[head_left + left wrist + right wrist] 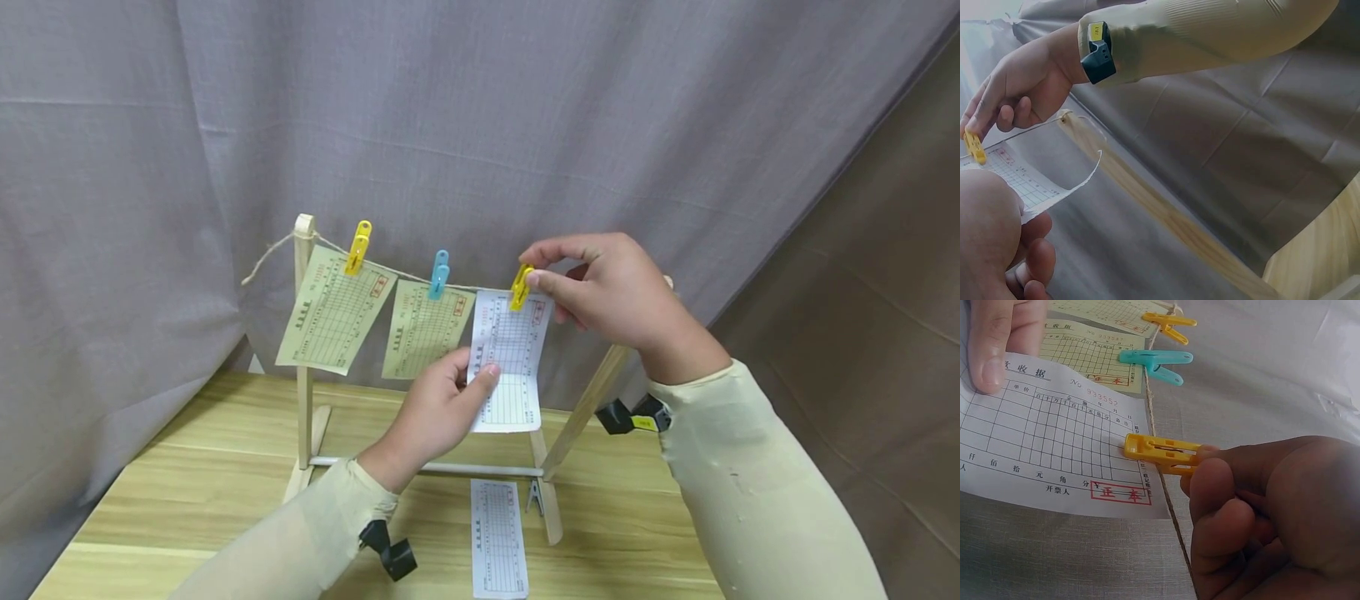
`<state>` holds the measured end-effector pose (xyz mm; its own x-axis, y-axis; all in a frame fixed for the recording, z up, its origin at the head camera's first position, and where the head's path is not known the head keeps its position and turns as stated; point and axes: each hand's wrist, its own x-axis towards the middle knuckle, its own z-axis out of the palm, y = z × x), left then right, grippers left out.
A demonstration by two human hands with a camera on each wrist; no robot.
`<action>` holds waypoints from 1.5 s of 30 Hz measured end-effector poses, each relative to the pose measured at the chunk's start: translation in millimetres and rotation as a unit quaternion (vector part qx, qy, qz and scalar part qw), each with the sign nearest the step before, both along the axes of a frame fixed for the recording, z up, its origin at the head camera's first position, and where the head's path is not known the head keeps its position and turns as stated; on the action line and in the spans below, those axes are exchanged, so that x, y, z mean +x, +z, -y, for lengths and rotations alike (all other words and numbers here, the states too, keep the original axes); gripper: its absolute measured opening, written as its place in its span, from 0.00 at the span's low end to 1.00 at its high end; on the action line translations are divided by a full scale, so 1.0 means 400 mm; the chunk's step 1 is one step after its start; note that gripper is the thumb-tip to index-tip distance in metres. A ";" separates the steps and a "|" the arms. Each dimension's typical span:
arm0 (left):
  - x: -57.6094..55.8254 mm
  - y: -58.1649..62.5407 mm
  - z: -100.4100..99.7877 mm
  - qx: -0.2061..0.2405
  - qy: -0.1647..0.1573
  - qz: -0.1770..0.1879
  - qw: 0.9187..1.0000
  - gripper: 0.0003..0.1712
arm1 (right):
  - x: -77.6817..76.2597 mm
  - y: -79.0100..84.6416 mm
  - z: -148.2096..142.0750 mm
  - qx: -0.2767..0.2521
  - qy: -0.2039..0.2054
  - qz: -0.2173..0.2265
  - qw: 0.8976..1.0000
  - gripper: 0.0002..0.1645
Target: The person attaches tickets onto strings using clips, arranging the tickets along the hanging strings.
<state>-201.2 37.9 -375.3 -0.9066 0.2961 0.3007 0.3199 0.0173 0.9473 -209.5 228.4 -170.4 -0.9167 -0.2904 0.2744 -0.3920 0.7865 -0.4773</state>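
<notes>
My right hand (611,287) pinches a yellow clothespin (521,287) between thumb and forefinger. The pin's jaws sit over the top edge of a white receipt slip (513,333) at the twine (1151,419). Lower down, my left hand (438,408) holds the same slip by its left side, thumb on the printed face and fingers behind. A red stamp box and printed grid show on the slip in the right wrist view. To the left, a blue clothespin (439,275) and another yellow clothespin (358,247) each hold a yellowish receipt slip (427,329) on the line.
The twine runs between posts of a wooden stand (303,400); a slanted leg (588,408) stands under my right arm. Another white slip (498,537) lies on the wooden table (187,492), beside a small clip (534,497) at the stand's foot. A grey curtain (465,125) hangs behind.
</notes>
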 end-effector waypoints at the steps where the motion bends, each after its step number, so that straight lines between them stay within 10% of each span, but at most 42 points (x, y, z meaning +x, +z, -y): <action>1: 0.000 0.000 0.000 -0.002 0.002 0.000 1.000 0.22 | 0.000 0.000 0.000 0.000 0.000 0.001 1.000 0.09; 45: -0.002 -0.016 -0.005 0.005 0.002 -0.001 1.000 0.22 | -0.011 -0.007 -0.002 0.009 0.026 0.035 0.999 0.19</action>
